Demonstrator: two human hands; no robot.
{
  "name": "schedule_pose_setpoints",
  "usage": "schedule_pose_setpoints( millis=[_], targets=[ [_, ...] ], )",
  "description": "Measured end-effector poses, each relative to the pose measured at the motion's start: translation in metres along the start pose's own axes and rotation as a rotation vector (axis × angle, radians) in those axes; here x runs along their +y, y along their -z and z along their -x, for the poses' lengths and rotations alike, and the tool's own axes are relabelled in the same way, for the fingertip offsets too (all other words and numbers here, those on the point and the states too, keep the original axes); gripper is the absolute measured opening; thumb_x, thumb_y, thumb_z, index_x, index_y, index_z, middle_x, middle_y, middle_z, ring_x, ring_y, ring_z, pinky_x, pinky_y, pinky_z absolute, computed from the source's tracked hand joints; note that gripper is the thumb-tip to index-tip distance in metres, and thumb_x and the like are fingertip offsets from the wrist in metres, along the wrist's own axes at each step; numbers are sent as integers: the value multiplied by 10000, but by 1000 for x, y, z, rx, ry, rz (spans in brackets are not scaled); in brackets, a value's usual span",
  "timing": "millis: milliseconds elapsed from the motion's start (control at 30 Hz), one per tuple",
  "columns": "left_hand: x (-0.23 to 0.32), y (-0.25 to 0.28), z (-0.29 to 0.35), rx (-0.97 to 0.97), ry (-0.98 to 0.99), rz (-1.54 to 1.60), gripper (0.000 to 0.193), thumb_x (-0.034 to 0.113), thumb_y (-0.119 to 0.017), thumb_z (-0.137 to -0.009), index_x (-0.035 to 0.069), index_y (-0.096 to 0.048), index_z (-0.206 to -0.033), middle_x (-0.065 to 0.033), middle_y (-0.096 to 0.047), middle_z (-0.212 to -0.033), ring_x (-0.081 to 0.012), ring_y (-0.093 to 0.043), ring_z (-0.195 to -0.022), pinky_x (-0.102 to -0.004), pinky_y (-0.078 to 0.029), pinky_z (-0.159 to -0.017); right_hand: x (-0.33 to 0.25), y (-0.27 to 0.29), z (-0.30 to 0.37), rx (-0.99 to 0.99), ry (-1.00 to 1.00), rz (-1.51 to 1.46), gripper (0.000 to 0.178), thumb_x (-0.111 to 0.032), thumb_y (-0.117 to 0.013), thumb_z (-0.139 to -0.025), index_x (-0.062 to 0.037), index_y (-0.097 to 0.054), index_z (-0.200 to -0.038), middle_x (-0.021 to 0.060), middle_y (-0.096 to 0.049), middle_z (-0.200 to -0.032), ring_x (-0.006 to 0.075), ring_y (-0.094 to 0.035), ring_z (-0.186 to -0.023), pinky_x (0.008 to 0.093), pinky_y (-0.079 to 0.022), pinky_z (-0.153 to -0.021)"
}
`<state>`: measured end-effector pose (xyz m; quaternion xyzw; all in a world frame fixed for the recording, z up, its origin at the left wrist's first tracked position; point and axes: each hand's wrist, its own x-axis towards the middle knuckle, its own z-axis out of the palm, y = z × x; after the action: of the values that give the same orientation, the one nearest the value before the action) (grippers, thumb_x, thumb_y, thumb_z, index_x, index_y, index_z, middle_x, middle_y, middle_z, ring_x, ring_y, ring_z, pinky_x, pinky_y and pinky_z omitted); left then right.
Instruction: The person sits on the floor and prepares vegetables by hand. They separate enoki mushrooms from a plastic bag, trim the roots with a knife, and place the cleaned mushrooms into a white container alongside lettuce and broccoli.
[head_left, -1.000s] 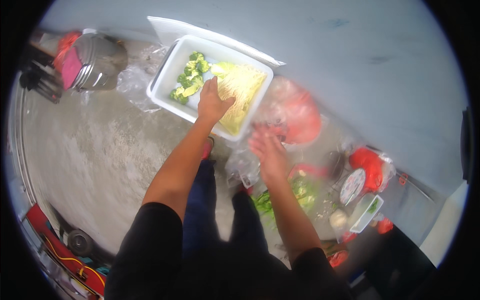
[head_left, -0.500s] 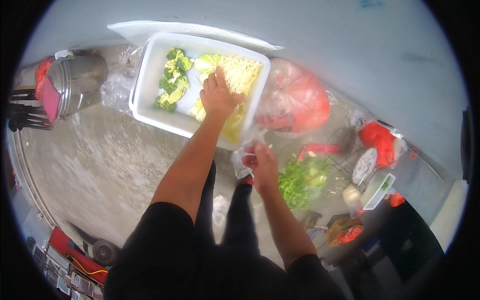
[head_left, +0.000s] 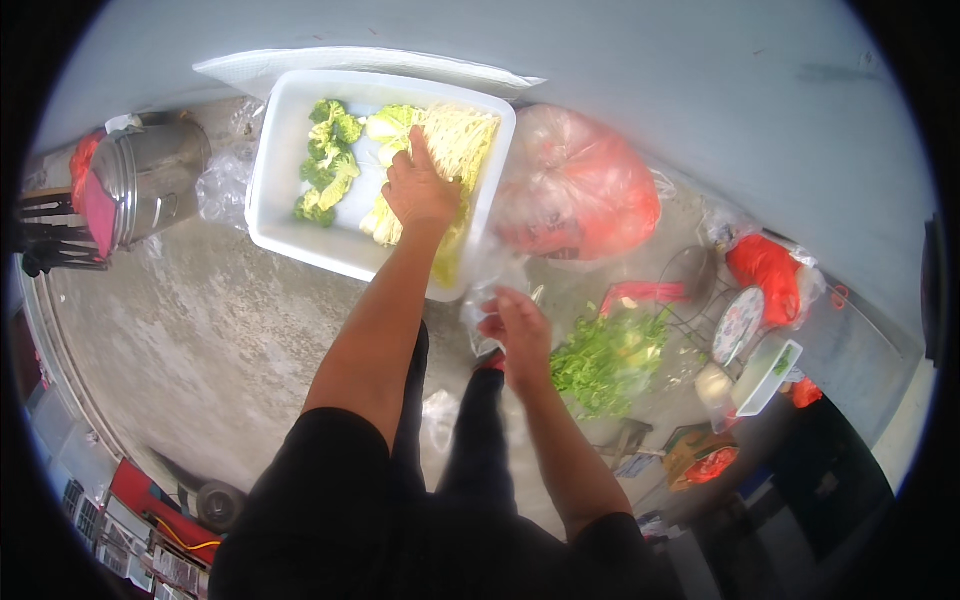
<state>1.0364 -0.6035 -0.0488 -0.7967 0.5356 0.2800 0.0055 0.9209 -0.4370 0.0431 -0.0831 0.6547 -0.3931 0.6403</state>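
Inside the white rectangular plastic tub (head_left: 310,250), at its left, the knobbly green broccoli florets (head_left: 343,180) look light and firm, best lifted by their stalks. The left hand (head_left: 420,195) reaches in palm-down, index finger and thumb spread apart, at the thin pale-yellow strands (head_left: 465,140), probably soft and easily broken, better scooped as a bundle. Farther right, the right hand (head_left: 522,330) hangs half-curled beside a crumpled clear plastic bag (head_left: 478,318); whether its fingers pinch it, I cannot tell.
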Motion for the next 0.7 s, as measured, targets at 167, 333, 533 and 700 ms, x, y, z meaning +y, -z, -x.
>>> schedule_pose_setpoints(
  millis=[167, 333, 533, 700],
  targets=[
    [-15, -6, -9, 60, -66, 148, 866, 233, -727, -669, 216, -263, -1400, -101, -500, -1074, -273, -477, -1047, -427, -363, -886, 2, 9, -8, 5, -11, -30, 236, -139, -526, -918, 1, -576, -1100, 60, -622, -867, 105, -563, -663, 234, -484, -628],
    [-39, -10, -28, 31, -171, 275, 815, 170, -715, -668, 225, -315, -1376, -126, -548, -1015, -297, -539, -994, -415, -436, -834, -14, -8, -16, 21, 41, 79, 225, -99, -522, -909, 18, -569, -1095, 44, -598, -833, 97, -543, -656, 224, -461, -622],
    [-52, 2, -35, -17, -270, 506, 733, 138, -677, -686, 181, -368, -1349, -157, -587, -1116, -305, -578, -1012, -349, -460, -871, -30, -34, -29, -64, 208, 119, 199, -72, -546, -891, 8, -573, -1071, 31, -582, -834, 91, -530, -685, 225, -451, -650],
    [-68, 10, -43, -159, -250, 727, 700, 106, -648, -711, 95, -369, -1353, -135, -603, -1131, -231, -595, -1009, -302, -461, -872, -34, -57, -49, -108, 308, 141, 205, -78, -551, -889, -12, -583, -1080, 37, -608, -880, 102, -557, -761, 236, -459, -715]
  ],
)
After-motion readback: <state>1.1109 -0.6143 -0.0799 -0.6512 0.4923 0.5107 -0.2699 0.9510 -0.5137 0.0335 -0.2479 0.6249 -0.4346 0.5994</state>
